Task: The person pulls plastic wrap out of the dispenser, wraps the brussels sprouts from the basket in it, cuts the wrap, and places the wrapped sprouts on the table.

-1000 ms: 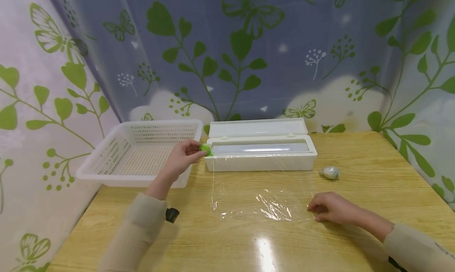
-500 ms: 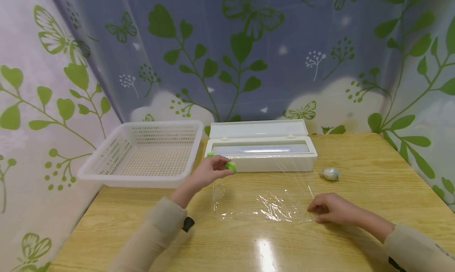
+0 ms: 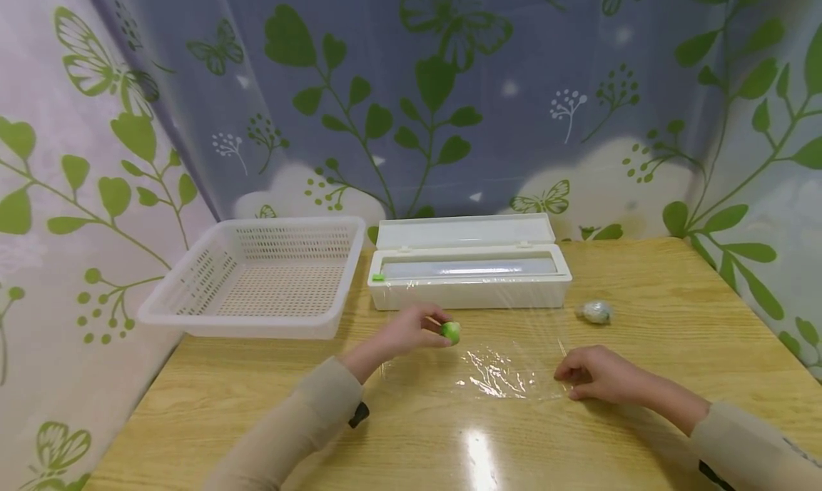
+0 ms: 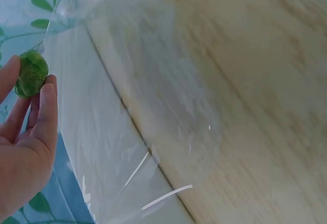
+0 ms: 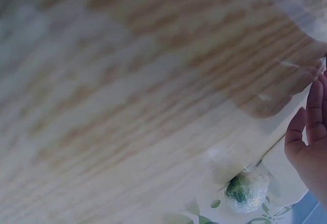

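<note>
My left hand (image 3: 411, 332) pinches a small green Brussels sprout (image 3: 451, 332) between thumb and fingertips, over the sheet of plastic wrap (image 3: 497, 377). In the left wrist view the Brussels sprout (image 4: 31, 73) shows its round, leafy side. The clear sheet runs from the white wrap dispenser (image 3: 472, 295) toward me along the table, shining where it creases. At its right edge my right hand (image 3: 600, 375) holds the plastic wrap between thumb and fingers. The dispenser's lid stands open, with the roll (image 3: 472, 268) visible inside and a green slider (image 3: 379, 277) at the left end.
A white perforated basket (image 3: 237, 321) stands at the back left. Right of the dispenser lies a film-wrapped ball (image 3: 596, 311), green inside in the right wrist view. A patterned curtain (image 3: 501, 120) hangs behind the wooden table (image 3: 398, 441).
My left hand has carried the Brussels sprout from the dispenser's left end, right and toward me, over the plastic wrap. The right hand has stayed at the film's edge.
</note>
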The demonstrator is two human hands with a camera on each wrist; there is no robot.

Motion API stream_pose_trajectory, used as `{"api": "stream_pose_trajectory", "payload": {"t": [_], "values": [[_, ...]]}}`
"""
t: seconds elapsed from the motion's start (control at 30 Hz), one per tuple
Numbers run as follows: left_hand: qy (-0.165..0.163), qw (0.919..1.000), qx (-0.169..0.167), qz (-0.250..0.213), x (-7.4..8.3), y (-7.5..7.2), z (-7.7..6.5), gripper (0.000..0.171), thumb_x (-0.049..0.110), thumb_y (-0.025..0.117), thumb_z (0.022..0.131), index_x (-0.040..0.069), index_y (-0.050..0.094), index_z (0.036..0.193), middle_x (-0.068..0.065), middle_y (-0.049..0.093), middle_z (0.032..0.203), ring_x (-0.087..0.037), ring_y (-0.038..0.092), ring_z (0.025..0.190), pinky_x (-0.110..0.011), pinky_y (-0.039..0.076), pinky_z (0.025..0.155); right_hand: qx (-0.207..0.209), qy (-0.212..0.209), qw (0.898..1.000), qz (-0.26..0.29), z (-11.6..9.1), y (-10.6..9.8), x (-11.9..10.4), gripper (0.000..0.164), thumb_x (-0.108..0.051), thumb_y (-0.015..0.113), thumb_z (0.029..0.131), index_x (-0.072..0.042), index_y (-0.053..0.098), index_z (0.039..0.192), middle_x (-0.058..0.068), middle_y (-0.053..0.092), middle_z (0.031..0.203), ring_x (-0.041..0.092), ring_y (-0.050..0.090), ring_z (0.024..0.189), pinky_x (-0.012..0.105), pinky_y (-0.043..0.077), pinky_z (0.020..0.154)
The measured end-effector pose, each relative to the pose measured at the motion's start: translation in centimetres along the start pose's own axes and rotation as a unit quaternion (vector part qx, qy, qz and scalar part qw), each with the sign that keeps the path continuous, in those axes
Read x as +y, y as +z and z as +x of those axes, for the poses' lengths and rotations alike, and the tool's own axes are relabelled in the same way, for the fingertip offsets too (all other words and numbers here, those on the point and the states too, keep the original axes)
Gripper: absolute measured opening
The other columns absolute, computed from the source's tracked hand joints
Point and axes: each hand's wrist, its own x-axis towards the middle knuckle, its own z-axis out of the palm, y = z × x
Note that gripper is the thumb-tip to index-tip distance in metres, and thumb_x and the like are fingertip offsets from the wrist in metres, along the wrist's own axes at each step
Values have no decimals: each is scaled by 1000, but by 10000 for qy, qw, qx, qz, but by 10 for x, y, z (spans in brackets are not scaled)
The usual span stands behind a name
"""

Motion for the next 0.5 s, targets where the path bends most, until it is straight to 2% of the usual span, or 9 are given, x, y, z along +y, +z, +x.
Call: {"api": "stream_pose_trajectory", "payload": {"t": [0.17,0.37,0.5], "values": [[2,9966,-381,728,4,11,3,31,12,71,74,5,61,103,-1,60,98,-13,57,88,-23,46,73,-62,125,9999,36,0,-1,0,20,-15,71,74,-6,64,90,-3,60,87,8,55,78,26,48,65],[136,9926,-668,1005,3,23,8,33,7,70,75,3,59,105,-4,61,99,-11,58,88,-18,46,72,-88,187,9997,93,0,-1,1,20,-14,71,74,-7,64,91,-3,60,88,8,56,79,26,48,66],[326,9856,-971,1347,4,30,8,27,4,68,75,3,60,102,-2,62,97,-7,57,86,-16,45,74,-53,118,9999,77,0,0,1,20,-13,71,73,-6,64,90,-3,60,88,8,56,78,26,48,65]]}}
